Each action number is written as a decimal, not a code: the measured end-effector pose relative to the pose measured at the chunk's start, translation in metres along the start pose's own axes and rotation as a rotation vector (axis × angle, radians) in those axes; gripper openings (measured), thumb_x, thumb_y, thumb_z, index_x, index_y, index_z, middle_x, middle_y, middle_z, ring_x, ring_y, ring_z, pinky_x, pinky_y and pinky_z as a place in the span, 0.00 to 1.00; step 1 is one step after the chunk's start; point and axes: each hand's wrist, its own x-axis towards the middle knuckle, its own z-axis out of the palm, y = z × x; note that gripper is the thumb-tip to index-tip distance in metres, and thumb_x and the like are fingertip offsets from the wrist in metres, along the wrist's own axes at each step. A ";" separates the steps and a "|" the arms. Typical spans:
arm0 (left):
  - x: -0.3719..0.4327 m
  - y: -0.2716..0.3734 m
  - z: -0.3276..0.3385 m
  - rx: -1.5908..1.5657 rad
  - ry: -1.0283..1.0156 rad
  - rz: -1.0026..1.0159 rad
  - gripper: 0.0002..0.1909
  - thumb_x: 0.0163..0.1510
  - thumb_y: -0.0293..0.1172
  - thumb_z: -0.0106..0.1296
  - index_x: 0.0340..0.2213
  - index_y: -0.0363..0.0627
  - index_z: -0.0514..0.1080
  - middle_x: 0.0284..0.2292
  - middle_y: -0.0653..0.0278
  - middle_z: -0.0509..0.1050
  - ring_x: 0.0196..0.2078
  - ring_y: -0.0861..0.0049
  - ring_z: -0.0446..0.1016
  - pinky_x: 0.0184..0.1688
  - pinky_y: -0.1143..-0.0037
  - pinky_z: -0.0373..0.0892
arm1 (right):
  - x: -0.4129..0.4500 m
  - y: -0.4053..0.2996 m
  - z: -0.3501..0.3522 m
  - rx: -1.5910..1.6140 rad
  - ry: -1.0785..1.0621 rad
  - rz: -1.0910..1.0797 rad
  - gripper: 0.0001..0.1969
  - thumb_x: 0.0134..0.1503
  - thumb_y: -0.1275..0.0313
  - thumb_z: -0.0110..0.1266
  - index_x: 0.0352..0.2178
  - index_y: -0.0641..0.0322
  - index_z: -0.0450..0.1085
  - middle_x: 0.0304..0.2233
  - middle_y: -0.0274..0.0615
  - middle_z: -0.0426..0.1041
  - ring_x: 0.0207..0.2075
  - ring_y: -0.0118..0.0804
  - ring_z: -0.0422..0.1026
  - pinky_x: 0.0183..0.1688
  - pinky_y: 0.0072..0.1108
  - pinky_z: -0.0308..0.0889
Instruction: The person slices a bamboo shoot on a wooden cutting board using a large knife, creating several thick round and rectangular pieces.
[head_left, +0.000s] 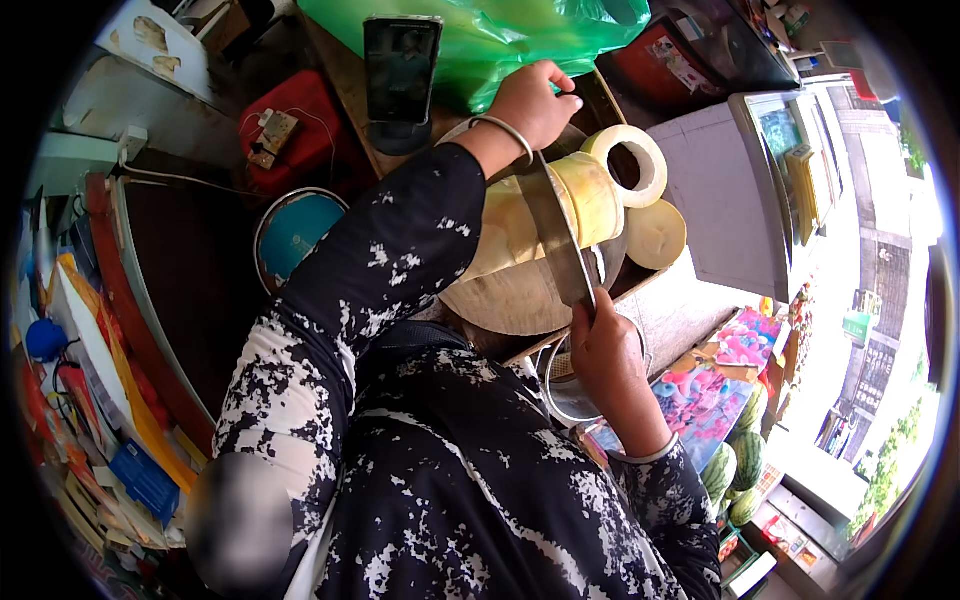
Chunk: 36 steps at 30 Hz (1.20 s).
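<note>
My right hand (606, 349) grips the handle of a broad-bladed knife (559, 247). The blade stands across a thick, pale yellow cylindrical vegetable (504, 225), whose exact kind I cannot tell. A thick slice (592, 193) sits just right of the blade. The heel of my left hand (536, 101) is at the blade's far end, its fingers loosely curled and no object visible in them. Under the vegetable lies a round wooden cutting board (514, 304). Beyond the slice are a hollow pale ring (654, 150) and a solid round piece (658, 234).
A green plastic bag (495, 37) fills the table's far side beside a propped smartphone (401, 71). Left are a blue-topped round container (300, 236) and a red container (307, 161). A metal pail (566, 386) stands near my right forearm. Several watermelons (746, 457) lie at right.
</note>
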 end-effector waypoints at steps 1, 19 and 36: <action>0.000 -0.002 -0.001 -0.001 -0.007 0.000 0.14 0.46 0.36 0.58 0.33 0.41 0.72 0.25 0.62 0.73 0.26 0.76 0.71 0.31 0.76 0.68 | 0.002 -0.003 -0.001 -0.016 -0.025 0.006 0.08 0.55 0.71 0.46 0.25 0.65 0.59 0.15 0.59 0.66 0.20 0.61 0.68 0.23 0.43 0.63; -0.030 -0.084 0.020 -0.309 -0.126 -0.114 0.07 0.53 0.29 0.51 0.33 0.40 0.69 0.24 0.70 0.73 0.24 0.87 0.69 0.30 0.83 0.65 | 0.007 0.038 0.085 -0.153 -0.054 0.052 0.09 0.54 0.67 0.48 0.27 0.60 0.59 0.18 0.52 0.70 0.19 0.53 0.71 0.21 0.39 0.67; -0.188 -0.054 -0.105 0.297 -0.435 -0.178 0.51 0.32 0.37 0.65 0.57 0.51 0.51 0.47 0.50 0.67 0.47 0.54 0.68 0.48 0.67 0.67 | 0.012 0.051 0.079 0.023 0.018 0.058 0.11 0.56 0.68 0.48 0.24 0.63 0.60 0.16 0.56 0.68 0.21 0.59 0.69 0.23 0.42 0.64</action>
